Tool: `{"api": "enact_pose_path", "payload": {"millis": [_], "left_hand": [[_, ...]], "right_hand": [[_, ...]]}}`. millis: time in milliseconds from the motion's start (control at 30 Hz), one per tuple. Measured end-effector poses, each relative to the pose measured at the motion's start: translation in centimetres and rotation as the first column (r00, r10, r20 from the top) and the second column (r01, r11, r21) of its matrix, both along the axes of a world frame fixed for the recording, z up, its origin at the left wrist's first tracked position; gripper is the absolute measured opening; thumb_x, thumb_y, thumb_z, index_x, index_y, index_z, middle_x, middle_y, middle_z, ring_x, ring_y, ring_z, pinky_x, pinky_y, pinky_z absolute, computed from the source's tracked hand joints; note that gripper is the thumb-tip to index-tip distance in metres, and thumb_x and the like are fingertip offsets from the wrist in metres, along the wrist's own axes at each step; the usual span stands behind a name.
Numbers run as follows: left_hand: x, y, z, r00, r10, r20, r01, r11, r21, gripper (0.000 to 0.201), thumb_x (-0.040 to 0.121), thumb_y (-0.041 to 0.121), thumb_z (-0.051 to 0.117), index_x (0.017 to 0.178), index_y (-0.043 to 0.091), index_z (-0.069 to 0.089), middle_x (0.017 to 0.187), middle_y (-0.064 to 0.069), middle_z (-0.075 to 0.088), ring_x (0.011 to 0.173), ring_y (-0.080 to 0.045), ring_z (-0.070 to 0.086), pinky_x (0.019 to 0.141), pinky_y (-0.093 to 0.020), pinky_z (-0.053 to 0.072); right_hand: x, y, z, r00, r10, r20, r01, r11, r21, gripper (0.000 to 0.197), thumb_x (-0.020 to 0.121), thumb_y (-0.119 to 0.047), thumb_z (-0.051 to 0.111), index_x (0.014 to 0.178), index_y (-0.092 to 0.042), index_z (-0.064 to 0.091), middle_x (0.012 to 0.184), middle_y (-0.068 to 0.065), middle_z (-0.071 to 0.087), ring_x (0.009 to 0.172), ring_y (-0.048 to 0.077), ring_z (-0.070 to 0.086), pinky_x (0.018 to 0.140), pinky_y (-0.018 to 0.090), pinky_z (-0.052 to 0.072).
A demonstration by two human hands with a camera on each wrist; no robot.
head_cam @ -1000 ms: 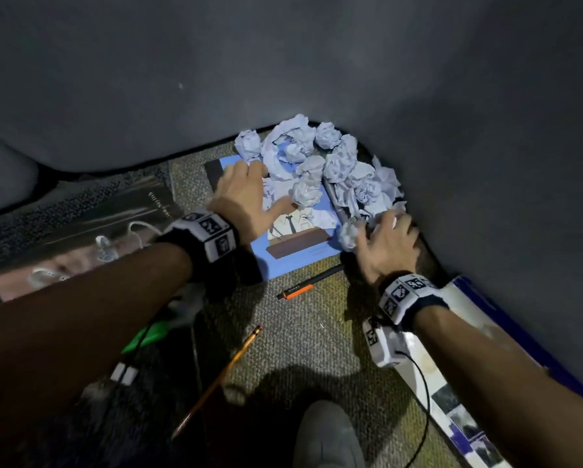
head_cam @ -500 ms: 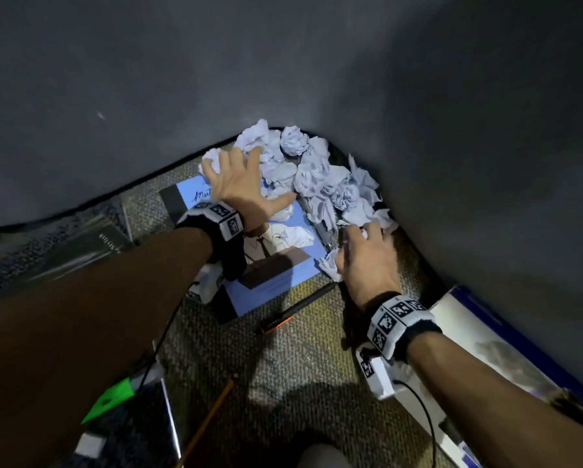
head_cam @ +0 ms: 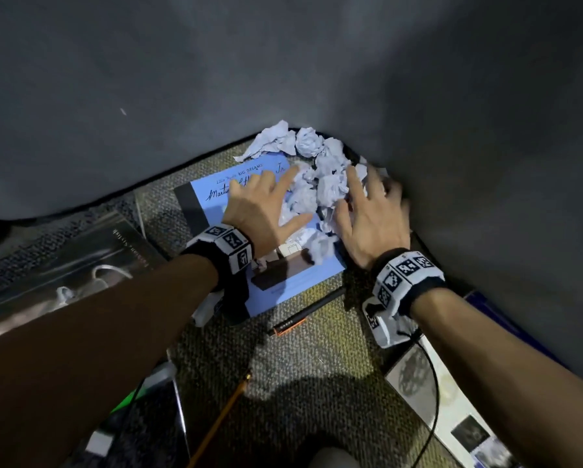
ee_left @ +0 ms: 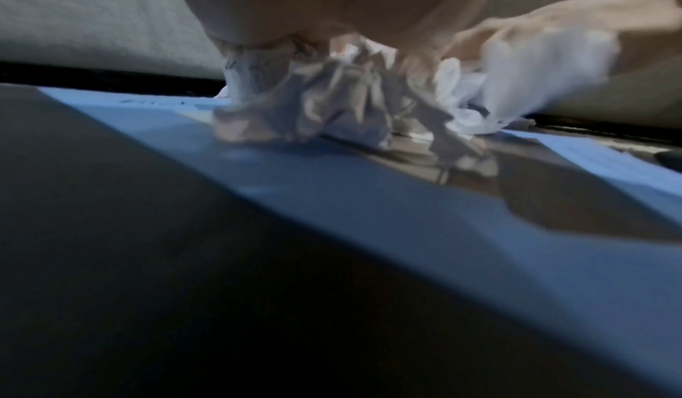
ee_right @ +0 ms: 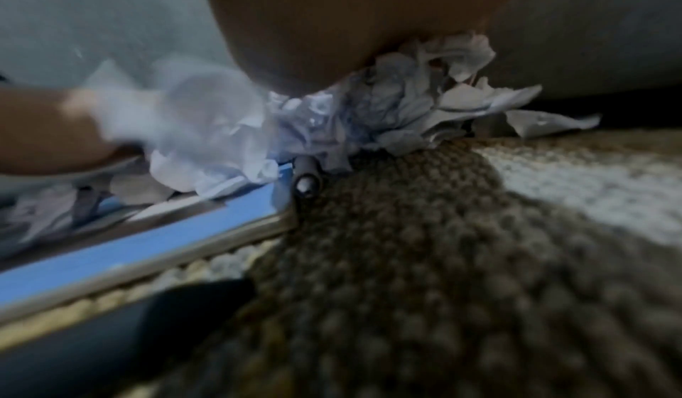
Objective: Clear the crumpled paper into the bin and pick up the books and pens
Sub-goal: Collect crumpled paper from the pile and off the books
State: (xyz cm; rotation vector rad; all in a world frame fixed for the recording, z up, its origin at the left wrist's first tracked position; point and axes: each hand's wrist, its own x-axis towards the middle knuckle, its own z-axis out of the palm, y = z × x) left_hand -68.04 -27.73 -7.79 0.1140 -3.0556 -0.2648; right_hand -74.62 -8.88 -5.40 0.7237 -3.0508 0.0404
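Note:
A heap of crumpled paper [head_cam: 320, 170] lies in the corner where two grey walls meet, partly on a blue book [head_cam: 212, 197]. My left hand [head_cam: 273, 197] presses against the heap from the left with fingers spread, its wrist over the book. My right hand [head_cam: 367, 204] lies on the heap's right side, fingers spread and fairly straight. In the left wrist view, paper [ee_left: 343, 103] bunches under my palm on the blue cover [ee_left: 406, 229]. The right wrist view shows paper [ee_right: 406, 101] beneath my palm and a grey pen end [ee_right: 306, 182] beside the book's edge [ee_right: 147, 244].
A black and orange pen [head_cam: 300, 315] lies on the carpet [head_cam: 317, 383] below the blue book, with a yellow pencil [head_cam: 222, 423] nearer me. A dark book [head_cam: 80, 261] lies left and a white book [head_cam: 432, 393] right. A shoe tip [head_cam: 334, 457] shows at the bottom.
Both hands have closed in on the paper heap. The left slid right off the book's title, the right moved up onto the heap, and the paper is bunched tighter between them.

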Motion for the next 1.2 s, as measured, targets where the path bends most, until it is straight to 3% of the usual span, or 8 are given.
{"api": "enact_pose_path", "payload": {"millis": [67, 167, 267, 433, 633, 767, 967, 1200], "left_hand": [[-0.1, 0.0, 0.2, 1.0, -0.021, 0.016, 0.021, 1.0, -0.007, 0.09, 0.076, 0.082, 0.022, 0.147, 0.028, 0.026, 0.105, -0.007, 0.051, 0.091, -0.025, 0.05, 0.077, -0.038, 0.036], [-1.0, -0.2, 0.6, 0.998, -0.005, 0.064, 0.005, 1.0, -0.006, 0.095, 0.069, 0.089, 0.019, 0.146, 0.034, 0.025, 0.106, -0.003, 0.044, 0.091, -0.022, 0.046, 0.08, -0.04, 0.039], [-1.7, 0.3, 0.7, 0.998, -0.044, 0.042, 0.045, 0.999, -0.008, 0.088, 0.07, 0.087, 0.025, 0.139, 0.033, 0.035, 0.116, -0.003, 0.045, 0.101, -0.025, 0.044, 0.082, -0.041, 0.035], [-1.3, 1.5, -0.2, 0.997, -0.076, 0.011, 0.076, 0.997, -0.01, 0.094, 0.066, 0.09, 0.032, 0.134, 0.027, 0.046, 0.156, -0.001, 0.027, 0.14, -0.037, 0.027, 0.108, -0.061, 0.02], [-0.8, 1.5, 0.3, 0.987, -0.161, 0.007, 0.16, 0.985, 0.065, 0.102, 0.064, 0.087, 0.041, 0.146, 0.028, 0.028, 0.153, 0.005, 0.032, 0.122, -0.024, 0.049, 0.089, -0.041, 0.041], [-1.1, 2.2, 0.6, 0.975, -0.217, 0.047, 0.213, 0.974, 0.074, 0.099, 0.068, 0.082, 0.046, 0.149, 0.042, 0.004, 0.148, -0.006, 0.03, 0.103, -0.028, 0.052, 0.083, -0.041, 0.045], [-2.3, 2.8, 1.5, 0.975, -0.131, 0.18, 0.111, 0.987, 0.117, 0.082, 0.076, 0.074, 0.05, 0.144, 0.038, 0.025, 0.14, -0.008, 0.027, 0.088, -0.029, 0.062, 0.077, -0.037, 0.049], [-1.6, 3.5, 1.4, 0.983, -0.079, 0.164, 0.065, 0.994, 0.086, 0.074, 0.081, 0.075, 0.04, 0.143, 0.036, 0.029, 0.155, -0.002, 0.018, 0.082, -0.029, 0.066, 0.073, -0.034, 0.051]], "right_hand": [[0.0, 0.1, -0.4, 0.999, -0.002, 0.053, 0.004, 0.999, -0.032, 0.068, 0.089, -0.066, 0.022, 0.146, -0.028, 0.022, 0.151, 0.008, 0.029, 0.118, 0.038, 0.039, 0.091, 0.053, 0.04], [-0.6, -0.1, -0.7, 0.989, -0.008, 0.148, 0.02, 0.997, -0.076, 0.083, 0.079, -0.078, 0.032, 0.145, -0.029, 0.02, 0.15, 0.01, 0.027, 0.128, 0.04, 0.032, 0.093, 0.054, 0.042], [-1.1, -0.1, -1.0, 0.988, -0.009, 0.152, 0.023, 0.996, -0.091, 0.076, 0.079, -0.065, 0.044, 0.141, -0.025, 0.027, 0.139, 0.016, 0.037, 0.122, 0.041, 0.037, 0.093, 0.051, 0.046], [-0.2, -0.8, -0.2, 0.999, -0.037, 0.005, 0.037, 0.997, 0.063, 0.065, 0.081, -0.056, 0.047, 0.136, -0.023, 0.036, 0.125, 0.014, 0.053, 0.107, 0.036, 0.046, 0.084, 0.048, 0.041], [1.0, 0.2, -0.8, 0.998, 0.026, -0.055, -0.023, 0.998, 0.057, 0.072, 0.081, -0.065, 0.042, 0.139, -0.023, 0.035, 0.156, 0.013, 0.02, 0.135, 0.04, 0.028, 0.1, 0.056, 0.029], [0.8, 0.3, -1.6, 0.997, -0.018, 0.071, 0.019, 1.0, -0.014, 0.082, 0.078, -0.07, 0.043, 0.144, -0.025, 0.022, 0.151, 0.017, 0.021, 0.121, 0.041, 0.038, 0.093, 0.054, 0.043], [-0.3, 0.2, -1.4, 0.994, -0.054, 0.099, 0.051, 0.998, 0.032, 0.071, 0.082, -0.066, 0.041, 0.141, -0.031, 0.022, 0.123, 0.017, 0.042, 0.092, 0.038, 0.05, 0.075, 0.048, 0.049], [-0.4, 0.6, -1.2, 0.993, 0.006, 0.122, -0.016, 0.997, 0.075, 0.065, 0.087, -0.054, 0.049, 0.139, -0.025, 0.025, 0.121, 0.017, 0.041, 0.091, 0.036, 0.052, 0.073, 0.044, 0.05]]}}
